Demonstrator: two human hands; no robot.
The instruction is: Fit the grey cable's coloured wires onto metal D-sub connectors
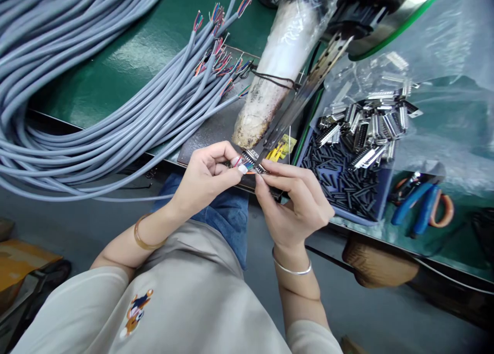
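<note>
My left hand (pixel 210 176) is closed, its thumb and fingertips pinching the thin coloured wires (pixel 247 165) at the end of a grey cable. Just to the right, my right hand (pixel 295 194) pinches a small metal connector (pixel 259 169) with thumb and forefinger. The wires meet the connector between the two hands, though fingertips hide part of the joint. Another metal connector (pixel 250 155) sits right behind the fingertips, close to the tip of a dark metal bar (pixel 297 104). A yellow piece (pixel 276 152) lies beyond my right fingers.
A bundle of grey cables (pixel 154 107) with stripped ends covers the left of the green table (pixel 135 55). A plastic-wrapped tube (pixel 280 60) slants down at the centre. On the right, a blue tray (pixel 382 205) holds metal connectors and black sleeves, beside blue-handled pliers (pixel 420 205) and orange-handled scissors (pixel 442 212).
</note>
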